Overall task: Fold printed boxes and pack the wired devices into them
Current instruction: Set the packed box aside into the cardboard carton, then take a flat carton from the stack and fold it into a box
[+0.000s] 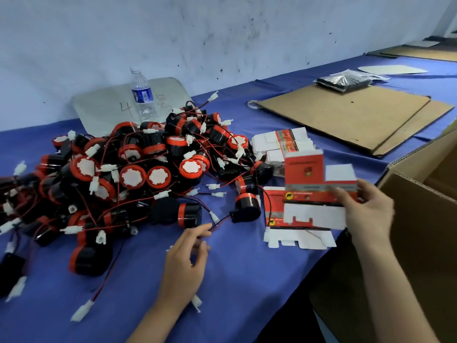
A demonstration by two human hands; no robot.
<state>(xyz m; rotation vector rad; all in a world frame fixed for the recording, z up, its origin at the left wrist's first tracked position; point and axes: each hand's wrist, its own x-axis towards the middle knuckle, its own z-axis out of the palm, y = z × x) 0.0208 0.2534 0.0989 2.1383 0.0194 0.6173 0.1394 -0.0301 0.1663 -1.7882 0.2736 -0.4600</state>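
A big heap of black-and-red wired devices with white plugs covers the left of the blue table. One device lies apart near the middle, its red-black wire trailing left. My left hand hovers just above the table, fingers loosely curled, fingertips at that wire. My right hand grips a flat red-and-white printed box lifted off the table. Another flat box lies beneath it. A banded stack of flat boxes sits behind.
An open brown carton stands at the right table edge. Flat cardboard sheets lie at the back right with a dark plastic bag on them. A water bottle stands behind the heap, before a grey board.
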